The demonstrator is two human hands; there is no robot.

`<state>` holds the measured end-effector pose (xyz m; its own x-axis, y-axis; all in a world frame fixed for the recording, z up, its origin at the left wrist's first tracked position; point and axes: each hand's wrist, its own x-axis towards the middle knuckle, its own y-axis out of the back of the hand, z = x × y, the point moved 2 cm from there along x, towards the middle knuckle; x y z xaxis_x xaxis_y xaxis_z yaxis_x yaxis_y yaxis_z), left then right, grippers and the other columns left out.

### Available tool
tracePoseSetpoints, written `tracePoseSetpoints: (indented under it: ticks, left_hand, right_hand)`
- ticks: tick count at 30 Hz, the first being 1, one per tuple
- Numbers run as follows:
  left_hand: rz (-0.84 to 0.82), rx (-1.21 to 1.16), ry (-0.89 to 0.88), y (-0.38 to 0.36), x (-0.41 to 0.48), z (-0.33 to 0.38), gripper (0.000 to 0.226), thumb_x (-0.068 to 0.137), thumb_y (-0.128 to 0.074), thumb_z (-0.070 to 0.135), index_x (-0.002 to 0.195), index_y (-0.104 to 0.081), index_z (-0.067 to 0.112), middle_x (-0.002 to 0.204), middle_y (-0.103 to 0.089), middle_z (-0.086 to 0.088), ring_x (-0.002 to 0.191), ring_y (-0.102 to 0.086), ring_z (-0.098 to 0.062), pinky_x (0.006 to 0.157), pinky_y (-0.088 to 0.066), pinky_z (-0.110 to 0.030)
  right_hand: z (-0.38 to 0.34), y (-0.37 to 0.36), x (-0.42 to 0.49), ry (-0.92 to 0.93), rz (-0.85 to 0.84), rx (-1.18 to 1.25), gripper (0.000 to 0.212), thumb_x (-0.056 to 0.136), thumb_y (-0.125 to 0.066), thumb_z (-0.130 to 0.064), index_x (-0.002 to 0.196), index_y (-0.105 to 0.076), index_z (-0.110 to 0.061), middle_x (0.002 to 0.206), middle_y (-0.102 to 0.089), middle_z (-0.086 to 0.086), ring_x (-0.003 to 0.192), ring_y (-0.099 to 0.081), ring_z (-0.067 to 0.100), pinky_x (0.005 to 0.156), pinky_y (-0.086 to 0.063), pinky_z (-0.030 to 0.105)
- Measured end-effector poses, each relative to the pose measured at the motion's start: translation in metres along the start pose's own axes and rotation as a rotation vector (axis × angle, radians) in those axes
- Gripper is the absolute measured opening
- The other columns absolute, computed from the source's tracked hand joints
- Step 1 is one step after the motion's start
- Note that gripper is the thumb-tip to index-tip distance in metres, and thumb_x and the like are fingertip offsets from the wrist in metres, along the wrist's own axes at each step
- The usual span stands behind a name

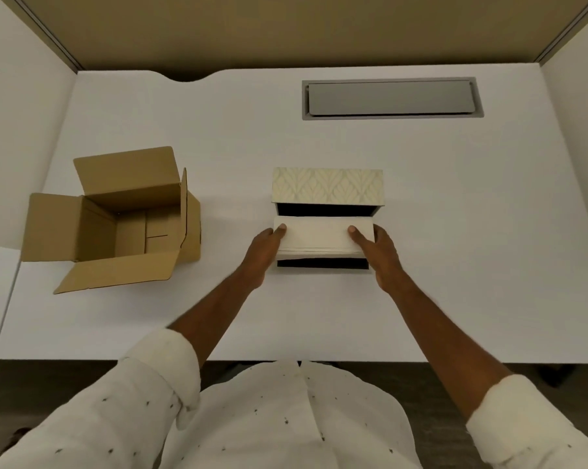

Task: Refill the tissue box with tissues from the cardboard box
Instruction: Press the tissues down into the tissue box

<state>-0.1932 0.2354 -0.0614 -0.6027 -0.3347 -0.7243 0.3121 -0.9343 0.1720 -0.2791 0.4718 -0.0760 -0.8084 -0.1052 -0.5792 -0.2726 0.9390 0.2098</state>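
Left hand [264,247] and right hand [379,250] each grip the tissue stack [323,238] over the open tissue box [326,201], centre frame; cardboard box [116,221] at left.

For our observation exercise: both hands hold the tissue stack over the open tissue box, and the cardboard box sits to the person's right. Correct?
Not quite. The head view shows the cardboard box on the person's left. The rest holds: left hand and right hand hold the tissue stack over the open tissue box.

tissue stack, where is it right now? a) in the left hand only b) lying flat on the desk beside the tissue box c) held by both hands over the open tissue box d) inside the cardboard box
c: the tissue stack is gripped at its ends by the left hand and right hand, over the open tissue box; the cardboard box shows no tissues.
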Motion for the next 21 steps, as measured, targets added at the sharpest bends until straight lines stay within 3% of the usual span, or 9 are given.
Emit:
tracePoseSetpoints:
  ticks: [7, 15, 21]
  left_hand:
    - [-0.004, -0.044, 0.029, -0.015, 0.002, 0.000, 0.064, 0.103, -0.035, 0.054, 0.156, -0.029, 0.018, 0.159, -0.036, -0.004, 0.143, -0.036, -0.025, 0.114, -0.030, -0.038]
    - [0.009, -0.095, 0.026, -0.019, 0.004, -0.007, 0.060, 0.105, -0.031, 0.050, 0.157, -0.028, 0.021, 0.160, -0.036, -0.004, 0.144, -0.035, -0.025, 0.122, -0.027, -0.045]
    - [-0.006, -0.116, 0.012, -0.017, 0.007, -0.008, 0.055, 0.106, -0.032, 0.045, 0.155, -0.029, 0.020, 0.159, -0.036, -0.005, 0.144, -0.035, -0.026, 0.120, -0.028, -0.043]
  right_hand:
    - [0.003, -0.005, -0.006, 0.024, 0.017, -0.008, 0.060, 0.096, -0.064, -0.050, 0.147, -0.049, -0.021, 0.139, -0.061, 0.000, 0.120, -0.055, 0.016, 0.095, -0.042, 0.028]
    - [0.004, -0.005, -0.007, 0.003, 0.035, -0.005, 0.057, 0.097, -0.062, -0.048, 0.146, -0.051, -0.022, 0.135, -0.061, -0.002, 0.117, -0.053, 0.015, 0.094, -0.041, 0.030]
    - [0.002, -0.006, -0.003, -0.042, 0.058, 0.024, 0.058, 0.096, -0.064, -0.050, 0.145, -0.051, -0.022, 0.125, -0.056, -0.009, 0.115, -0.050, 0.013, 0.094, -0.039, 0.031]
